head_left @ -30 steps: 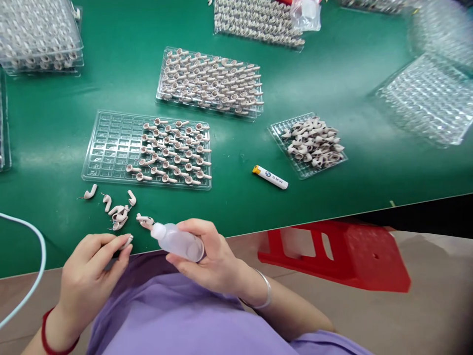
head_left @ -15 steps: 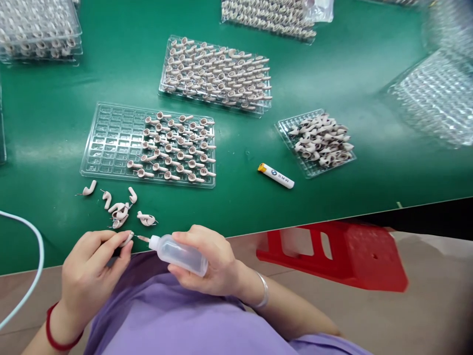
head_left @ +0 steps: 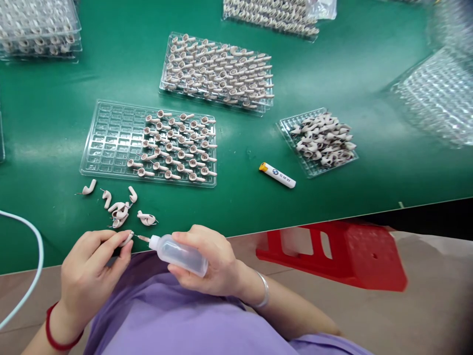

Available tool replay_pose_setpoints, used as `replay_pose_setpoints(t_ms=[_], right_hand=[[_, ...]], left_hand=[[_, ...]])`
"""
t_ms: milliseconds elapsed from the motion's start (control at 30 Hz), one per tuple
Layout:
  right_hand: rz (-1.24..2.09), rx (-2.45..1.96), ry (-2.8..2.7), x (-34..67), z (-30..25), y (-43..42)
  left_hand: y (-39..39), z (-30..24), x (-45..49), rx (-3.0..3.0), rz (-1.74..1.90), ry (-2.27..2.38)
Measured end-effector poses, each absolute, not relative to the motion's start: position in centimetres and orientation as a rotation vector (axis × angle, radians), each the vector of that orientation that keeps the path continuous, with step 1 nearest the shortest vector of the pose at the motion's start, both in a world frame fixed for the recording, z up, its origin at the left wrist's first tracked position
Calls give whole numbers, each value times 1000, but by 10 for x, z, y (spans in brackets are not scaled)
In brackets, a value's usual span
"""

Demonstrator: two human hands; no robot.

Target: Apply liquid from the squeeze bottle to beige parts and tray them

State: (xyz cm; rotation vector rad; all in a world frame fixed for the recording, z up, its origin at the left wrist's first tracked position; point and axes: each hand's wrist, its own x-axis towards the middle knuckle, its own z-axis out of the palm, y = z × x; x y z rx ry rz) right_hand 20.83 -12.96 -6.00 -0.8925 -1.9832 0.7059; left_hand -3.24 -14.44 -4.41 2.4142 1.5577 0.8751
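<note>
My left hand [head_left: 90, 268] pinches a small pale earbud-shaped shell [head_left: 126, 239] at the near edge of the green table. My right hand [head_left: 212, 261] is wrapped round a small clear squeeze bottle [head_left: 179, 254] lying sideways, its thin needle tip touching the shell. Several loose shells [head_left: 120, 209] lie on the table just beyond my left hand. Further out sits a clear plastic tray [head_left: 107, 143] whose right half holds rows of the same shells.
A fully loaded tray [head_left: 218, 74] lies behind the first. A small tray heaped with shells [head_left: 321, 140] sits right, with a white lighter [head_left: 278, 175] before it. Stacked trays [head_left: 39, 29] stand far left, empty trays [head_left: 436, 96] far right. A white cable [head_left: 25, 291] curves left. A red stool [head_left: 332, 254] stands below.
The bottle's tip has swung left from above the loose shells to the shell in my left hand. Since half a second ago both hands have stayed nearly still.
</note>
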Motion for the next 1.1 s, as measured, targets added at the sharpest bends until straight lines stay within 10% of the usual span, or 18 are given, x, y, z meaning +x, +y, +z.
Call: replay_pose_setpoints(t_ms=[400, 733, 1100], right_hand=[[1034, -997, -1700, 202, -56, -140], [564, -813, -1944, 184, -73, -146], [474, -894, -1998, 181, -82, -154]], left_hand=[[-168, -27, -23, 1856, 909, 1588], [-192, -52, 5, 279, 752, 1364], [-191, -57, 12, 47, 745, 1346]])
